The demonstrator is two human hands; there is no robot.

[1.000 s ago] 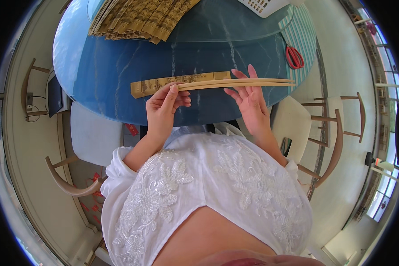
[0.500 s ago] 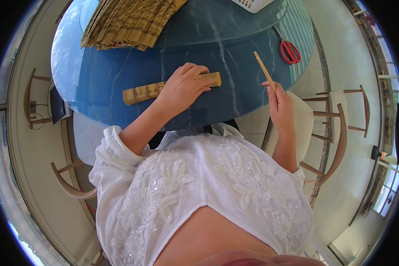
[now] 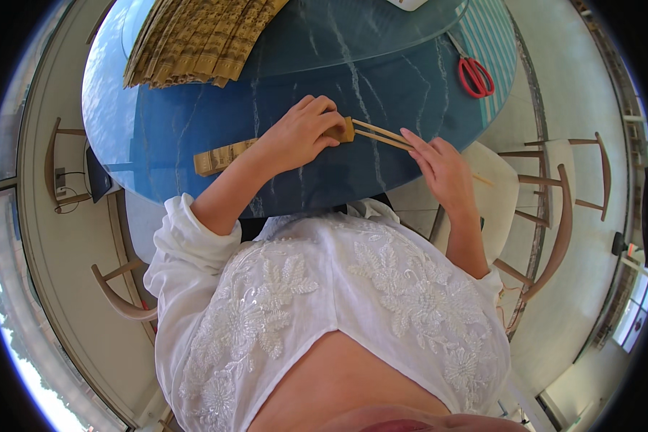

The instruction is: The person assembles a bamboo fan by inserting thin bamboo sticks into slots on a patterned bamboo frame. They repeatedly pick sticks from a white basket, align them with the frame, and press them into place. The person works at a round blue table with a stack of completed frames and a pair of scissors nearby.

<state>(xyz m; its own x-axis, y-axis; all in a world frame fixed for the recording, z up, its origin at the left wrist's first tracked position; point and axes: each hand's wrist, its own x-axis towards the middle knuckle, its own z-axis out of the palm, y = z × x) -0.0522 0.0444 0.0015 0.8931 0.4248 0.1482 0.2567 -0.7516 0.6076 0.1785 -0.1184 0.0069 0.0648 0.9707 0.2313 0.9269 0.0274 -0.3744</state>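
My left hand point(image 3: 302, 135) is closed around a long brown printed paper sleeve point(image 3: 223, 158), which lies on the blue table. The sleeve's right end sticks out past my fingers. A pair of pale wooden chopsticks point(image 3: 383, 136) is pinched in my right hand point(image 3: 443, 173). Their far ends meet the sleeve's right end, slightly spread apart; whether they have entered it is hard to make out. The other ends come out behind my right hand, over the chair seat.
A fanned stack of similar brown sleeves point(image 3: 205, 43) lies at the far left, by the raised glass disc point(image 3: 367, 36). Red-handled scissors point(image 3: 475, 78) rest at the table's right side. Part of a white container point(image 3: 408, 3) shows at the top. Wooden chairs point(image 3: 554, 237) stand around.
My right hand has tipped the chopsticks from upright to nearly level, bringing their ends to the sleeve. Two sticks now show apart. My left hand keeps its grip on the sleeve.
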